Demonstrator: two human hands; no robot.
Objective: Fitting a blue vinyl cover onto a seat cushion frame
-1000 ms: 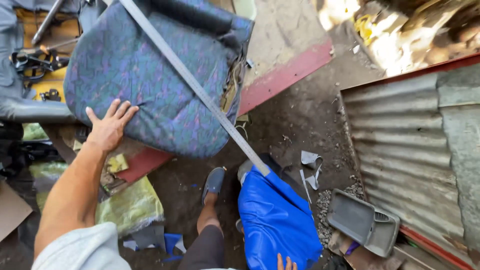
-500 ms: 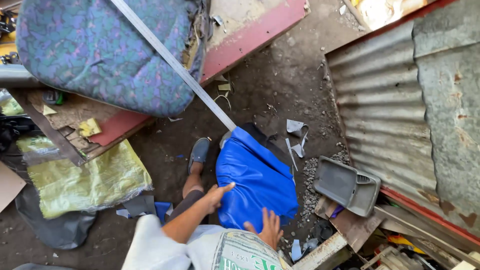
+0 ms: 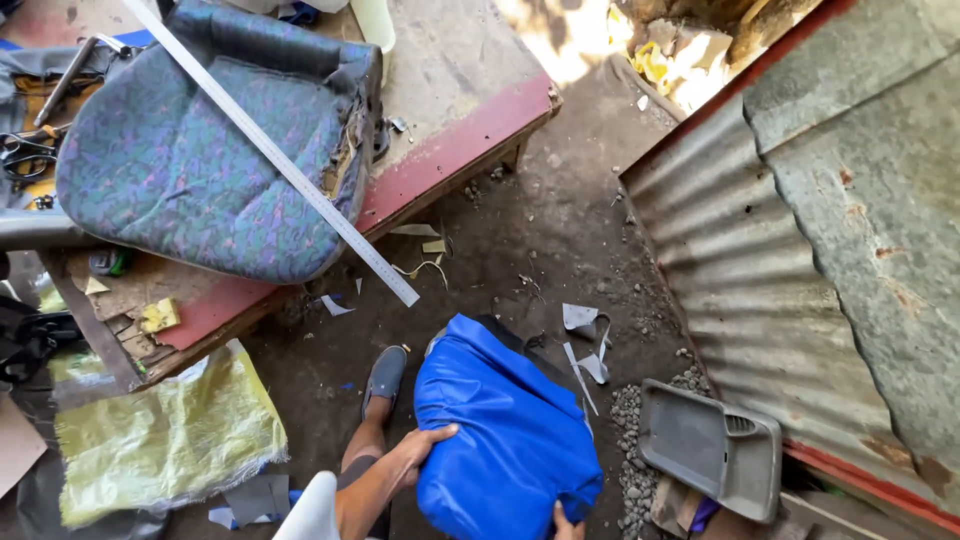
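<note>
Cover: a blue cover is being held low over the dirt floor, at 6 o'clock in the view.
Left hand: the left hand is being pressed against the cover's 9 o'clock edge, fingers curled over the fabric and gripping it; the cover is lying at 3 o'clock from this hand.
Right hand: only the fingertips of the right hand are being shown, at the cover's 6 o'clock edge, touching it; how far it is closed cannot be told.
Shoe: a grey shoe is being planted just beside the cover, at its 10 o'clock.
Seat: a patterned seat is being rested on a bench at 11 o'clock, with a ruler laid across it.
Tray: a grey tray is lying at 3 o'clock from the cover, near a corrugated sheet.
Sack: a yellow sack is lying at 9 o'clock.
</note>
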